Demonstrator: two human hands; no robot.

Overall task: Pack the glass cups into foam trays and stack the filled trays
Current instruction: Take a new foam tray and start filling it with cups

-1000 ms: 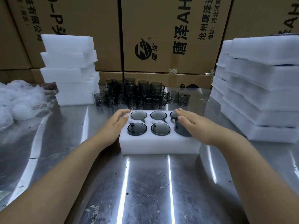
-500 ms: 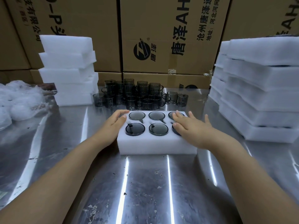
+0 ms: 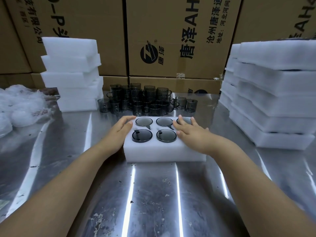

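Far left on the steel table (image 3: 153, 194) there's a heap of crumpled clear plastic wrap (image 3: 18, 106), then a wonky stack of plain white foam blocks (image 3: 71, 74), none of them lined up. Next comes the left hand (image 3: 119, 132): fingers pretty much straight and relaxed, lying along the left end of the foam tray (image 3: 164, 153) with the fingertips up on its top edge, not gripping anything. The tray sits mid-table, close to the person. It's a chunky white block with round pockets in two rows. Four pockets are in plain sight and each has a smoky grey glass cup (image 3: 144, 121) sunk in, so only the round rim and a little handle slot show. The front pair look darker than the back pair. A fifth rim peeks out beneath the fingers at the back right, and the front right pocket is covered, so I can't tell what's in it. The right hand (image 3: 191, 134) is flat and spread, palm down on the right part of the tray top, holding nothing. Just behind the tray is a cluster of loose cups (image 3: 142, 100), the same smoky glass with handles, some sitting two high. Far right is a tall pile of foam trays (image 3: 273, 93) with dark slivers showing between layers. Printed cardboard boxes (image 3: 171, 31) wall off the back.
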